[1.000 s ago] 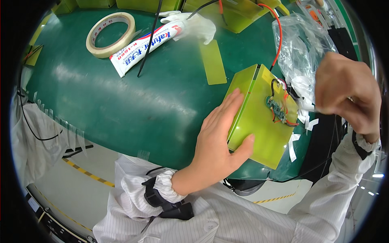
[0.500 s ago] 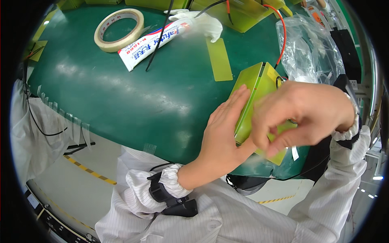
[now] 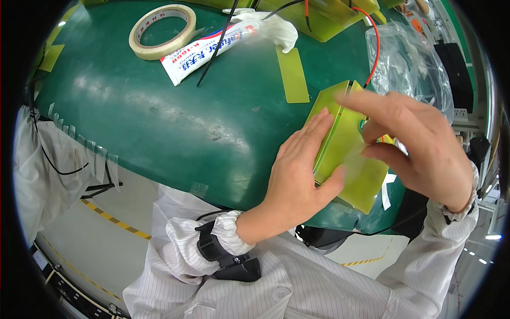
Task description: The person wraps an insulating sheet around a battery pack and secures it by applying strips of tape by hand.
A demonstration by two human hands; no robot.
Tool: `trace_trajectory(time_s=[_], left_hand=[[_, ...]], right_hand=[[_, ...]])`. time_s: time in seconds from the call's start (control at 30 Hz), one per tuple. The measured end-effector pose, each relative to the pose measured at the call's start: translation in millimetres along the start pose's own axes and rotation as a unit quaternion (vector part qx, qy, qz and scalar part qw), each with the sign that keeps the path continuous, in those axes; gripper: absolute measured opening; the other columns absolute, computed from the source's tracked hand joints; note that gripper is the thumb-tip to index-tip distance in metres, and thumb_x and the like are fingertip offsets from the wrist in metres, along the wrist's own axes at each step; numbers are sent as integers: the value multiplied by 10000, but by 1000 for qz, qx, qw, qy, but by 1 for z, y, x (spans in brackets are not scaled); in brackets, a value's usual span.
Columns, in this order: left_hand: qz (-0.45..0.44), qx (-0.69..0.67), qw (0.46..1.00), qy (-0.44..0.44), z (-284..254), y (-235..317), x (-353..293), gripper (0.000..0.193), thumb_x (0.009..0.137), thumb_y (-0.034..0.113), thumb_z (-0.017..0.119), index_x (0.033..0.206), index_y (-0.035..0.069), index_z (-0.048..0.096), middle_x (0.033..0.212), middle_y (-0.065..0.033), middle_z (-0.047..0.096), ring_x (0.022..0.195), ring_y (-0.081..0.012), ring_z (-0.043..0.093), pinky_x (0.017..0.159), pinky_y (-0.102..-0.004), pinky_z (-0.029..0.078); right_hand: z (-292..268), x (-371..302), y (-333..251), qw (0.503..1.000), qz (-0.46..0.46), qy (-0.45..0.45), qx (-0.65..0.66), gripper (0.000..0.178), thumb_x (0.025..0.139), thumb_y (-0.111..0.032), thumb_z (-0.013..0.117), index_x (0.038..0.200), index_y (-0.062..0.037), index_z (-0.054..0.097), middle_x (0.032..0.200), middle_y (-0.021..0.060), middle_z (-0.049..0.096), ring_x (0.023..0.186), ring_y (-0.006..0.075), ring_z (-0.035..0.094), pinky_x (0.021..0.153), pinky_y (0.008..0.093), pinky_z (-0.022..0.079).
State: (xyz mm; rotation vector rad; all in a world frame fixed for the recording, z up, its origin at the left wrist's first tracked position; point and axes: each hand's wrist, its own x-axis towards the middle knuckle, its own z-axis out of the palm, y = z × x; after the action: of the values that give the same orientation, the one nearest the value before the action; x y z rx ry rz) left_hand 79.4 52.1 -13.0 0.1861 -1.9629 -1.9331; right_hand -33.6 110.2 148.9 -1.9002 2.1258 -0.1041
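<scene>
A yellow-green box-shaped pack (image 3: 353, 133), with panels meeting along a slot, lies near the table's right front edge. My left hand (image 3: 300, 165) rests flat along its left panel, fingers together and thumb apart. Above its right side hovers my right hand (image 3: 419, 138). That hand's index finger is stretched out and blurred, the thumb is apart from the curled fingers, and I see nothing held. A pale blurred patch shows on the panel between my hands; I cannot tell what it is. My right hand hides part of the pack's right end.
On the green table (image 3: 159, 117) lie a masking tape roll (image 3: 139, 40), a white tube (image 3: 212, 50), a white glove (image 3: 281, 33) and a flat yellow-green strip (image 3: 293, 77). A clear plastic bag (image 3: 409, 69) lies at right. A red wire (image 3: 377, 45) arches behind the pack. More yellow-green panels (image 3: 326, 24) stand at the back.
My right hand has lifted to the right, away from my left thumb, and its curled fingers have spread. My left hand stays on the pack. The view has shifted slightly.
</scene>
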Motion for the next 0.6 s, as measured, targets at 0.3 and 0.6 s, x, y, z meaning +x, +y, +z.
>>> trace_trajectory(time_s=[0.3,0.6], left_hand=[[34,-26,999,27,2,-3,1,611,754,165,609,1283,-36,377,1314,-231,422,1198,-355,438,988,-430,329],[23,-51,998,11,5,-4,2,629,761,154,601,1306,-26,344,1323,-223,407,1210,-355,423,990,-436,321]], right_hand=[[-29,7,43,998,-42,-40,28,170,636,-15,676,749,-48,554,765,33,556,718,233,479,662,323,376],[4,39,90,909,-56,-224,346,168,762,46,602,854,-17,475,832,11,490,784,99,470,747,251,420]])
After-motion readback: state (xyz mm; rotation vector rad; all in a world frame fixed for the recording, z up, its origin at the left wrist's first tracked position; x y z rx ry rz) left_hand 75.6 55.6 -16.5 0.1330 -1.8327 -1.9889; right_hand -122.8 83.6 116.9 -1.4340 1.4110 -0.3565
